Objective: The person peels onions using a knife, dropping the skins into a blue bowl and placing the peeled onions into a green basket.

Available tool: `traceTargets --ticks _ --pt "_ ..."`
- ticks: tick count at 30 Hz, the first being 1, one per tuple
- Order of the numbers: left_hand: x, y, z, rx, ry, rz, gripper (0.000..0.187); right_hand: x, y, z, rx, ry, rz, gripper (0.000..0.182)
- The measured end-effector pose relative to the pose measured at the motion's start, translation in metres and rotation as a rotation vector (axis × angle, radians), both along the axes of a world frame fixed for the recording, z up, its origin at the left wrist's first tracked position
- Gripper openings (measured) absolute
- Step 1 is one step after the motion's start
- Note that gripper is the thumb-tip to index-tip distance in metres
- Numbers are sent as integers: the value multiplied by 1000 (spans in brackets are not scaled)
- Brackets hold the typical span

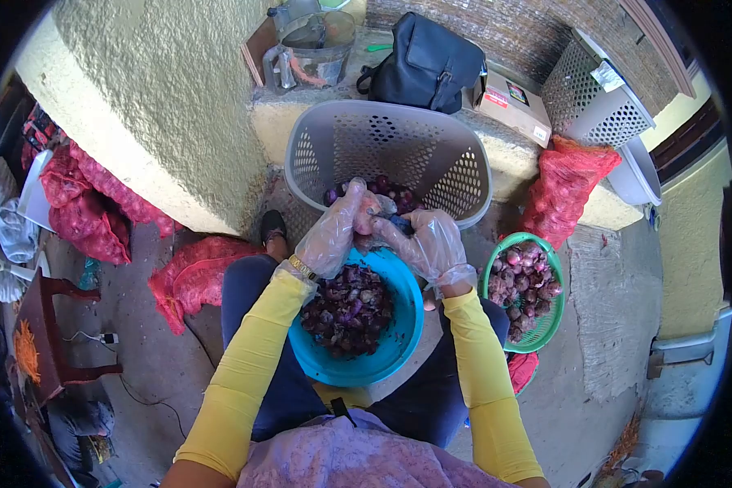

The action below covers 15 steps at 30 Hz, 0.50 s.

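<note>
In clear plastic gloves, both hands meet over the gap between a blue basin and a grey laundry basket. My left hand (333, 236) is closed on a pinkish-red onion (371, 213). Against it, my right hand (433, 248) is closed around a small dark-blue tool (400, 223), mostly covered by the fingers; its blade, if any, cannot be made out. Below them, the blue basin (411, 337) holds a heap of dark purple onion skins (348, 313). Purple onions (392, 192) lie at the bottom of the grey basket (333, 122).
At right, a green basket (557, 313) holds unpeeled onions, beside a red mesh sack (565, 191). More red sacks (199, 276) lie at left, near a brown stool (45, 333). A black backpack (431, 61) and cardboard box (512, 106) sit on the ledge behind.
</note>
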<state>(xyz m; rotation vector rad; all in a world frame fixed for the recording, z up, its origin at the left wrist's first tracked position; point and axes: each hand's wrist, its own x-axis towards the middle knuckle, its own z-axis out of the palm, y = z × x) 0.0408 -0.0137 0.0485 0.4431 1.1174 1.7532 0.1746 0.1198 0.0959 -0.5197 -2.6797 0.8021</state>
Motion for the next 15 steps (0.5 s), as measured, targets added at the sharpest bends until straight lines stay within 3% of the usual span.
traceTargets --ticks 7,15 --pt "-1 -1 -2 30 39 -8 50 1 -1 -1 -39 -43 29 56" --pt "-9 3 -13 49 31 7 63 1 -5 -16 182 89 181 58"
